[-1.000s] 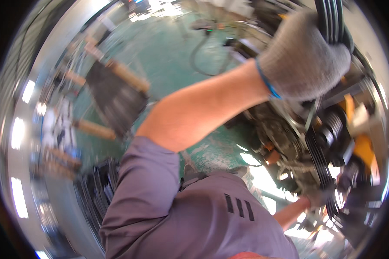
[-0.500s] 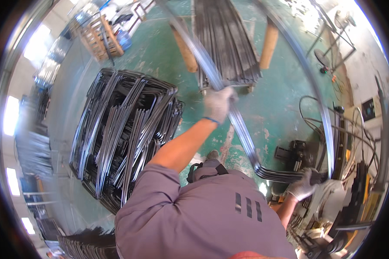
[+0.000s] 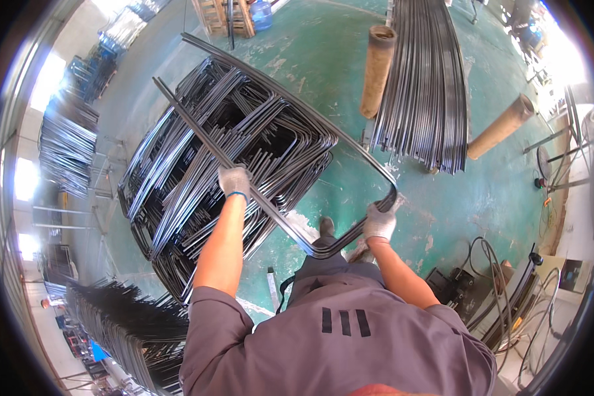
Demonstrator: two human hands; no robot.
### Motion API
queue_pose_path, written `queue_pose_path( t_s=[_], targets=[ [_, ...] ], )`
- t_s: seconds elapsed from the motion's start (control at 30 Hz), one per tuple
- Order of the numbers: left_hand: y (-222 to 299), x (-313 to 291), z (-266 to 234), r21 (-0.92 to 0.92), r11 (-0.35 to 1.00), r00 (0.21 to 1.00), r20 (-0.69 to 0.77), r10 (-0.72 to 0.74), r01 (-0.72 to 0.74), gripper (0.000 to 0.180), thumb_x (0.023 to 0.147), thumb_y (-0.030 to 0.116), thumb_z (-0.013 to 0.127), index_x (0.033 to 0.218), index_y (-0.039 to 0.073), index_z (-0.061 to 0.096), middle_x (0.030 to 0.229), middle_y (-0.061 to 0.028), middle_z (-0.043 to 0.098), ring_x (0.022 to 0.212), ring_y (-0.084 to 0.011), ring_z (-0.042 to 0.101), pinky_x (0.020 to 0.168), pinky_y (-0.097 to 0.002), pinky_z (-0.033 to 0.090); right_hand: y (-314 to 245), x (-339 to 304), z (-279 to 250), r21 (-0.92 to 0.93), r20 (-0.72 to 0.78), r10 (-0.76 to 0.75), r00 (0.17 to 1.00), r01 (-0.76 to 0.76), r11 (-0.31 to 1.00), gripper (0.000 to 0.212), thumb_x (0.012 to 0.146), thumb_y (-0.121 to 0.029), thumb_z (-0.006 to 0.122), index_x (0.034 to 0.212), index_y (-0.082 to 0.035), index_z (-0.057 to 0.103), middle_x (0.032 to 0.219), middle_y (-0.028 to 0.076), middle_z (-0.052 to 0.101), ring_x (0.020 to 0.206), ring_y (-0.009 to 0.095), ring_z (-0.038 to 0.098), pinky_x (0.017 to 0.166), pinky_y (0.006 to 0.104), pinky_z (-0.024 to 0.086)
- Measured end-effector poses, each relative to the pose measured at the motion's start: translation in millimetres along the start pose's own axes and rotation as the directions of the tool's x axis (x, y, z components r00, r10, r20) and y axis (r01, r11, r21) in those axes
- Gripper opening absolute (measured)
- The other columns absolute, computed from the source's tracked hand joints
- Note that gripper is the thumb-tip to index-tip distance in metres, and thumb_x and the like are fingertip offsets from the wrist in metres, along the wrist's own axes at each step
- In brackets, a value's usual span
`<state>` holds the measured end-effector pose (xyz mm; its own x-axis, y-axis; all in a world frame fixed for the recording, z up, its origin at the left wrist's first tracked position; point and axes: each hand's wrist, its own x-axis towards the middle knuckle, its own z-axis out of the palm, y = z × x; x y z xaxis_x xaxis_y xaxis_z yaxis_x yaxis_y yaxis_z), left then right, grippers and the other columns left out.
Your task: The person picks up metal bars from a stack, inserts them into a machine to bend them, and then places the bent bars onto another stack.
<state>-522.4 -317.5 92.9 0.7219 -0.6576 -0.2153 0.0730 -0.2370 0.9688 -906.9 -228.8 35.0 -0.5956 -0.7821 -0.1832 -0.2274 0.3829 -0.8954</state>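
Observation:
Both my hands wear pale work gloves. My left hand (image 3: 233, 180) is closed around one long leg of a U-shaped bent metal tube frame (image 3: 276, 215), which looks like a few tubes held together. At the bend nearer my right side, my right hand (image 3: 380, 222) grips the same frame. Its short closed side lies close in front of my body, and its two legs reach away to the far left. Under those legs is a large pile of similar bent metal tubes (image 3: 168, 198); whether the legs touch it I cannot tell.
Long straight metal tubes (image 3: 422, 86) lie stacked at the far right, between two upright brown posts (image 3: 378, 72). A second heap of bent tubes (image 3: 122, 327) is at the lower left. Hoses (image 3: 492, 264) and machinery stand at right. A wooden pallet (image 3: 226, 16) is at the back.
My body has turned left, away from the machine at right. The U-shaped frame has swung left, its legs now over the pile. Both hands still hold it.

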Motion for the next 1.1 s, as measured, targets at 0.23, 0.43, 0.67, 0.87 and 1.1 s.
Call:
queue_pose_path(
  t_s=[0.23, 0.43, 0.67, 0.87, 1.1],
  targets=[
    [-17.8, 138.7, -11.6, 0.066, 0.997, 0.989, -0.134, 0.058, -0.05, 0.046, 0.084, -0.012, 0.053, 0.128, -0.002, 0.053, 0.085, -0.0103, 0.06, 0.059, -0.0212, 0.056, 0.054, -0.0347, 0.047, -33.2, 16.1, 150.7, -0.128, 0.163, 0.239, 0.957, -0.219, 0.967, 0.027, 0.089, -0.025, 0.068, 0.101, -0.001, 0.071, 0.093, 0.025, 0.076, 0.091, 0.041, 0.076, 0.082, 0.0464, 0.057],
    [-79.0, 242.7, -42.7, 0.307, 0.95, 0.998, -0.026, -0.057, 0.062, 0.034, 0.086, -0.002, 0.052, 0.118, -0.004, 0.063, 0.079, -0.0144, 0.067, 0.063, -0.0267, 0.064, 0.06, -0.0425, 0.052, -26.4, 27.0, 260.6, -0.366, 0.195, 0.337, 0.921, -0.25, 0.896, 0.033, 0.095, -0.034, 0.063, 0.108, -0.005, 0.072, 0.107, 0.026, 0.075, 0.107, 0.043, 0.072, 0.097, 0.0517, 0.056],
    [-119.4, 182.4, -20.4, 0.778, 0.573, 0.959, -0.278, -0.05, 0.256, 0.038, 0.091, 0.008, 0.054, 0.125, -0.004, 0.066, 0.11, -0.0237, 0.072, 0.098, -0.0364, 0.072, 0.084, -0.0459, 0.058, -49.0, 63.9, 254.3, -0.511, 0.418, 0.492, 0.764, -0.25, 0.823, 0.064, 0.092, -0.05, 0.068, 0.133, -0.001, 0.062, 0.121, 0.03, 0.072, 0.118, 0.043, 0.069, 0.106, 0.0482, 0.053],
    [-33.9, 81.7, 59.9, 0.787, 0.617, 0.961, -0.162, 0.223, -0.01, 0.043, 0.092, 0.012, 0.06, 0.131, -0.006, 0.064, 0.121, -0.0241, 0.071, 0.11, -0.0377, 0.072, 0.098, -0.0451, 0.056, 20.0, 252.2, 191.9, -0.543, -0.035, 0.068, 0.997, -0.076, 0.836, 0.082, 0.076, -0.047, 0.088, 0.138, -0.005, 0.056, 0.117, 0.019, 0.07, 0.105, 0.037, 0.07, 0.094, 0.0477, 0.056],
    [11.6, -15.5, 221.2, 0.593, 0.751, 0.955, 0.233, 0.186, -0.291, 0.028, 0.096, 0.006, 0.062, 0.121, -0.006, 0.068, 0.123, -0.0192, 0.071, 0.112, -0.0288, 0.068, 0.103, -0.0402, 0.054, 13.9, 441.5, 253.8, -0.803, -0.15, 0.152, 0.977, -0.209, 0.558, 0.087, 0.072, -0.049, 0.092, 0.132, -0.002, 0.05, 0.129, 0.015, 0.059, 0.121, 0.032, 0.058, 0.103, 0.0462, 0.053]
  ],
)
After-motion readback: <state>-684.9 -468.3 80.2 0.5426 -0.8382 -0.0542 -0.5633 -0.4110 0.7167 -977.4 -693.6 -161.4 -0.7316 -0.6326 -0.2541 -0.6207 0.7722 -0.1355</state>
